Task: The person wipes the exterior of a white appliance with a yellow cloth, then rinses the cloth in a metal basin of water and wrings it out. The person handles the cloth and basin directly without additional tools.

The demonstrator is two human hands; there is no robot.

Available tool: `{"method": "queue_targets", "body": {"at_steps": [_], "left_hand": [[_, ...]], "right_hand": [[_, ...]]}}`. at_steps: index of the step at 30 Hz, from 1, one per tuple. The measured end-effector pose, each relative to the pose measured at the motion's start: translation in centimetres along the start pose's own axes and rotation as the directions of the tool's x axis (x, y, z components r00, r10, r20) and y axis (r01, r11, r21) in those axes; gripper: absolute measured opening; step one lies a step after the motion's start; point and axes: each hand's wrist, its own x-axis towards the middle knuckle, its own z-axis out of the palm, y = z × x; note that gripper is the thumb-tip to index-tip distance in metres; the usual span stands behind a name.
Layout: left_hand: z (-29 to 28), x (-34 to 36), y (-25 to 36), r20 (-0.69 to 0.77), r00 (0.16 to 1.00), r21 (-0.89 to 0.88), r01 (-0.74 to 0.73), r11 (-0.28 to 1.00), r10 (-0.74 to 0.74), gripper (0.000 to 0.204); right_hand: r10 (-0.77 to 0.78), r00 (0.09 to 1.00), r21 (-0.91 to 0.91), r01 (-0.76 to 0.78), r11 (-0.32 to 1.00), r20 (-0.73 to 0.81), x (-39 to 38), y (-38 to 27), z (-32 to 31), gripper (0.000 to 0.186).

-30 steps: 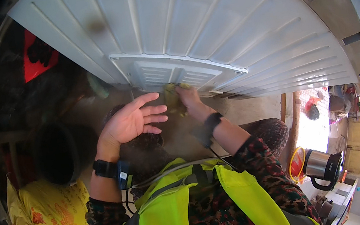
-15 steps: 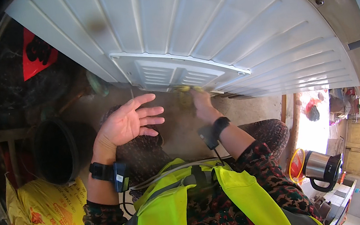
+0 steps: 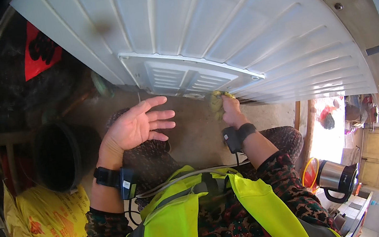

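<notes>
A large white ribbed panel [image 3: 244, 28] with a vented rectangular cover [image 3: 183, 75] fills the upper part of the view. My right hand [image 3: 231, 112] grips a yellow-green cloth [image 3: 218, 101] and presses it against the panel's lower edge, just right of the vented cover. My left hand [image 3: 135, 126] hovers open, palm up and fingers spread, below the cover and touches nothing. Both wrists carry black bands. I wear a bright yellow vest [image 3: 189, 220] over a dark patterned top.
A dark round bucket [image 3: 57, 156] stands at the left, with a yellow printed sack [image 3: 51, 220] below it. A red sheet [image 3: 39, 52] lies at the upper left. A steel kettle [image 3: 336, 178] sits at the lower right near a bright doorway. The floor is bare concrete [image 3: 196, 132].
My right hand has slid the cloth to the right along the panel's lower edge. My left hand has stayed open and shifted only slightly.
</notes>
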Motion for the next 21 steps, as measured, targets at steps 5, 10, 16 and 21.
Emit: {"method": "queue_targets", "body": {"at_steps": [5,10,16,21], "left_hand": [[0.6,0.4,0.1,-0.051,0.998,0.041,0.033,0.999,-0.031,0.053],[1.3,0.7,0.1,-0.083,0.996,0.128,0.037,0.991,-0.026,0.057],[1.6,0.7,0.3,-0.100,0.994,0.139,0.063,0.988,-0.049,0.059],[1.7,0.2,0.1,-0.079,0.997,0.131,0.033,0.991,-0.023,0.060]], "right_hand": [[-0.137,0.988,-0.280,0.111,0.954,-0.074,-2.7,-0.3,3.3,0.030],[-0.220,0.975,0.104,0.217,0.971,0.020,-7.8,-2.0,2.9,0.021],[-0.656,0.743,0.326,0.593,0.736,0.129,-11.9,-3.8,1.9,0.018],[-0.634,0.756,0.068,0.633,0.771,0.161,-9.7,-3.6,1.7,0.019]]}}
